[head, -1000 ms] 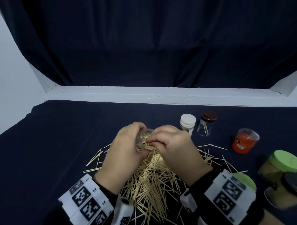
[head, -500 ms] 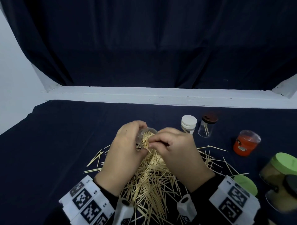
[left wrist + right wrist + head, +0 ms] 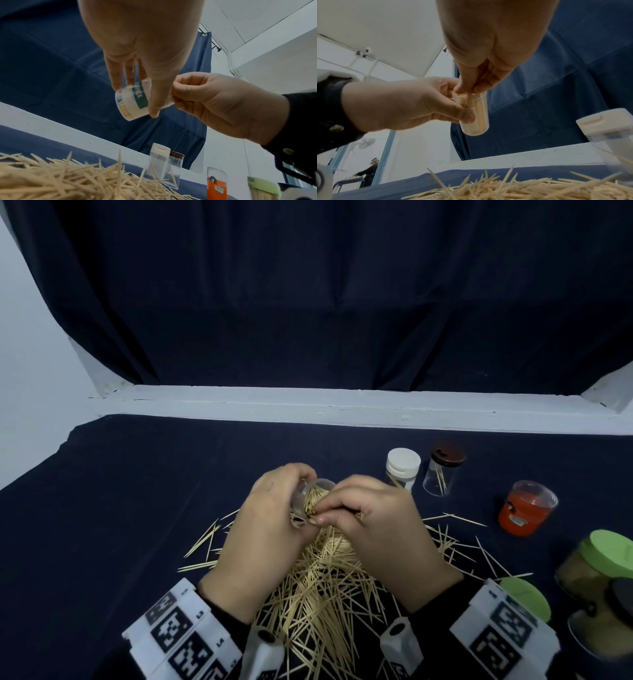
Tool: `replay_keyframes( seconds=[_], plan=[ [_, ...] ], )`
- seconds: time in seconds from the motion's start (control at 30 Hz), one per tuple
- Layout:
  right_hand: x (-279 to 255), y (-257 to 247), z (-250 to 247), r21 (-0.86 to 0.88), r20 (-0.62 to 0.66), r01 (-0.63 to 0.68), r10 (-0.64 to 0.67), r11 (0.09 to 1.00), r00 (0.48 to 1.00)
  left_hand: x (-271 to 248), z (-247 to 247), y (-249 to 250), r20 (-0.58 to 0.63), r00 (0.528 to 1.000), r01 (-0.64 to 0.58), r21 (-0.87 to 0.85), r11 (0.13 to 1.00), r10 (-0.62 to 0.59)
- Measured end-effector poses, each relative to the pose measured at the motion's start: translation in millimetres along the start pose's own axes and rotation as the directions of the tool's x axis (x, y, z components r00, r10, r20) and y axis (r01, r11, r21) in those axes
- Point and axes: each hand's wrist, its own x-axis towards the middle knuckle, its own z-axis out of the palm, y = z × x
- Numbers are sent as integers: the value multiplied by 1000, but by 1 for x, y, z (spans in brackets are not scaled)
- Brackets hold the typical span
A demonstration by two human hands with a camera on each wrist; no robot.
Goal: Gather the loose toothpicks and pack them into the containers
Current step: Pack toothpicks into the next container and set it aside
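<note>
Above the near middle of the dark cloth, the left hand [image 3: 263, 529] holds a small clear plastic container [image 3: 135, 100], a smooth cylinder with a green printed band, thumb on one side and fingers curled round the other. It is tilted, its open mouth toward the right hand [image 3: 376, 529], and it is packed nearly full of pale wooden sticks standing side by side. The right hand's fingertips [image 3: 464, 86] are bunched together at that mouth, pinching a small bundle of toothpicks [image 3: 471, 94] whose ends sit inside the rim.

Just below both hands lies the loose pile of toothpicks [image 3: 318, 594], thin, pointed and straw-coloured, crossed in a rough heap with strays fanning left and right over the tablecloth [image 3: 120, 508].

Farther right stand a clear jar with a ribbed white cap [image 3: 402, 469] and, just beside it, a clear jar with a brown lid [image 3: 443, 470], each with a few sticks inside. Further right sits an orange-red tub [image 3: 524, 511] with a clear top. At the near right edge are a green-lidded jar [image 3: 603, 556] of tan contents and a flat green lid [image 3: 527, 597].
</note>
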Motion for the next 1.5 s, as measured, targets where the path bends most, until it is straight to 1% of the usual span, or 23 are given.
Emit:
replay_keyframes(
  seconds=[0.17, 0.27, 0.33, 0.43, 0.53, 0.57, 0.6, 0.67, 0.77, 0.83, 0.97, 1.07, 1.13, 1.2, 1.23, 1.3, 1.37, 1.4, 1.43, 1.47, 1.5],
  plan=[
    [-1, 1, 2, -156, -21, 21, -25, 987, 999, 1, 1, -1, 0, 1000, -1, 15, 1000, 1],
    [-2, 3, 0, -153, -34, 30, -35, 988, 999, 3, -2, -2, -27, 999, 34, 20, 999, -33],
    [-3, 3, 1, -157, -20, 40, -44, 987, 999, 3, -2, -3, -28, 999, 42, 20, 999, -41],
    [-3, 1, 6, -235, 31, 109, -104, 966, 994, 2, 0, -3, -25, 999, 29, 24, 999, -29],
    [-1, -3, 6, -365, 86, 225, -208, 903, 974, 1, 1, -5, -32, 999, 1, 30, 1000, 0],
    [0, -3, 4, -396, 88, 237, -220, 887, 971, 1, 1, -5, -36, 999, -4, 35, 999, 5],
    [1, -3, 3, -414, 76, 226, -214, 881, 974, 1, 1, -5, -41, 999, -2, 38, 999, 3],
    [4, -4, -1, -411, 15, 162, -171, 897, 985, 1, -1, -5, -57, 998, 21, 35, 999, -19],
    [7, -4, -7, -330, -71, 69, -98, 941, 993, 2, -3, -4, -79, 996, 48, 23, 999, -46],
    [8, -4, -7, -316, -78, 62, -92, 947, 993, 3, -3, -4, -84, 995, 54, 30, 998, -51],
    [5, -11, 1, -404, 5, 152, -164, 902, 986, 2, -2, -5, -94, 995, 30, 19, 999, -28],
    [1, -13, 9, -473, 69, 196, -186, 859, 980, 0, -1, -4, -99, 995, 4, 13, 1000, -2],
    [-1, -11, 11, -483, 90, 211, -192, 850, 977, -1, -1, -4, -97, 995, 2, 7, 1000, -1],
    [0, -10, 8, -457, 105, 219, -192, 862, 976, -1, -2, -5, -87, 996, 9, 11, 1000, -8],
    [1, -10, 4, -435, 98, 204, -180, 877, 979, 0, -3, -5, -81, 996, 21, 15, 1000, -20],
    [6, -10, -9, -362, 39, 115, -109, 925, 993, 0, -4, -6, -72, 996, 59, 36, 998, -56],
    [12, -8, -26, -268, -42, -18, 7, 963, 999, 0, -7, -10, -76, 993, 96, 66, 993, -90],
    [15, -6, -36, -238, -49, -106, 97, 965, 994, -1, -9, -13, -80, 991, 115, 76, 990, -109],
    [17, -2, -45, -243, -12, -210, 213, 947, 977, -1, -11, -16, -87, 988, 134, 80, 988, -127],
    [18, 3, -54, -293, 56, -309, 339, 905, 939, -1, -14, -20, -99, 985, 152, 80, 985, -144],
    [17, 9, -61, -385, 121, -375, 449, 843, 885, -1, -18, -24, -112, 980, 171, 78, 982, -162]
  ],
)
